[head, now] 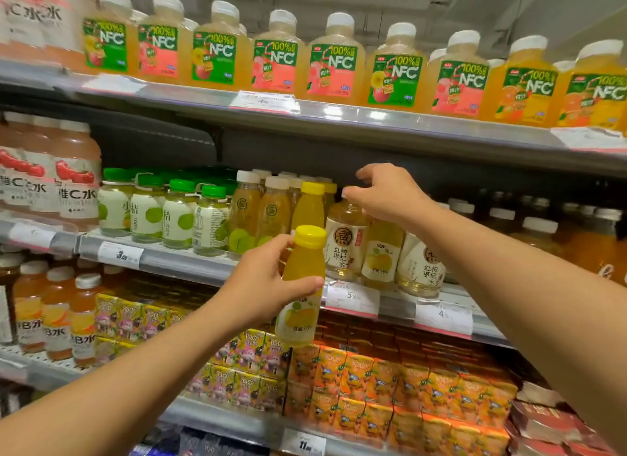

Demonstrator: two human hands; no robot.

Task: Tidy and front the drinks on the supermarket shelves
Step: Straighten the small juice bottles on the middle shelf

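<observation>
White price tags (353, 298) on grey shelf rails (190, 262), grey ceiling (441, 4) above

glossy plastic bottle (300, 286), metal shelf edge (176, 259)

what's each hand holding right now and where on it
The left hand grips a yellow-capped juice bottle around its middle, off the shelf. The right hand rests its fingers on the top of a brown-labelled bottle on the middle shelf.

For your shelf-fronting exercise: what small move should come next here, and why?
Probably set the yellow-capped bottle, held by the left hand off the shelf, into the yellow-capped row. The right hand grips the amber bottle next to that row, seemingly making room.
</observation>
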